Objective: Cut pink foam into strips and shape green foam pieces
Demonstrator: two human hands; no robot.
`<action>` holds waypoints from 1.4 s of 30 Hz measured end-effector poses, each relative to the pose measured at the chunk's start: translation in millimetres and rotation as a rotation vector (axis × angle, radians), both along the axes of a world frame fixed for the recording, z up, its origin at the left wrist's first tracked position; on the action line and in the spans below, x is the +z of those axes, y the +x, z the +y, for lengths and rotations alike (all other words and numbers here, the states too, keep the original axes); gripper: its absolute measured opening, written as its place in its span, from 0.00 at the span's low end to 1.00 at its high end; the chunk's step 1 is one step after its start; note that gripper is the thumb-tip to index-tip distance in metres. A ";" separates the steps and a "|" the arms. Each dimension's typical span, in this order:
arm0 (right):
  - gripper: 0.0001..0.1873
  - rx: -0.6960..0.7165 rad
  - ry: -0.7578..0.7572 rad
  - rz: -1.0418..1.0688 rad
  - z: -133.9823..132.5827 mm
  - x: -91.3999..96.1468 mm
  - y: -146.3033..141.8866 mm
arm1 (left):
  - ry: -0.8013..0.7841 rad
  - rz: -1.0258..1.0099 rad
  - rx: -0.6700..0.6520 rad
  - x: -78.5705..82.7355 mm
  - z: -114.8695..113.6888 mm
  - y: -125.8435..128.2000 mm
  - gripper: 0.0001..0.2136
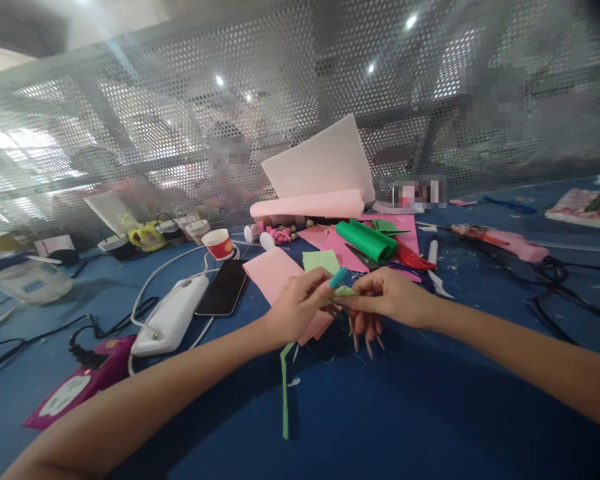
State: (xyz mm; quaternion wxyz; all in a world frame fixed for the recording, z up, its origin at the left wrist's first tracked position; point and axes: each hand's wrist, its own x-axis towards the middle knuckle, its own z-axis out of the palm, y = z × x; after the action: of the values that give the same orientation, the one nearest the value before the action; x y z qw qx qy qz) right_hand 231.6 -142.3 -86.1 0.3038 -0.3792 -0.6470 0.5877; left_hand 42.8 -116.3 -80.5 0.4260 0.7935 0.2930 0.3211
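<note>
My left hand point(297, 303) and my right hand point(387, 293) meet over the middle of the table. Thumbs and fingers of both are closed on a small piece of light green paper point(346, 291). A teal cover point(338, 277) sits at the tip of my left thumb. Below my left hand lies a narrow green paper strip point(285, 400); whether that hand touches its upper end I cannot tell. Just behind the hands are a light green paper sheet point(321, 260) and pink paper point(273, 272), partly hidden by my left hand.
Left of the hands lie a black phone point(223, 290), a white power strip point(173, 317) and a red paper cup point(218, 244). Behind are a green roll point(365, 240) and a large pale pink roll point(307, 203). A pink glue gun point(505, 241) with dark cables lies right.
</note>
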 end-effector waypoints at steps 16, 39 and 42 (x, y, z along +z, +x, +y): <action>0.23 -0.247 0.117 0.180 0.5 -22.1 -22.4 | 0.046 -0.005 0.264 -22.6 13.9 4.6 0.10; 0.13 -0.178 0.285 0.088 23.0 -26.2 -54.1 | -0.034 -0.386 0.382 -26.4 36.1 -1.2 0.14; 0.14 -0.171 0.210 0.177 24.5 -26.2 -56.5 | -0.076 -0.391 0.396 -26.4 34.9 0.1 0.14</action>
State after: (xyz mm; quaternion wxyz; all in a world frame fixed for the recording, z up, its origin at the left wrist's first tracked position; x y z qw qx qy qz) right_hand 175.1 -117.8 -112.3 0.4463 -0.3457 -0.6409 0.5200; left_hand 42.9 -81.4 -106.9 0.4327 0.6272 0.3663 0.5340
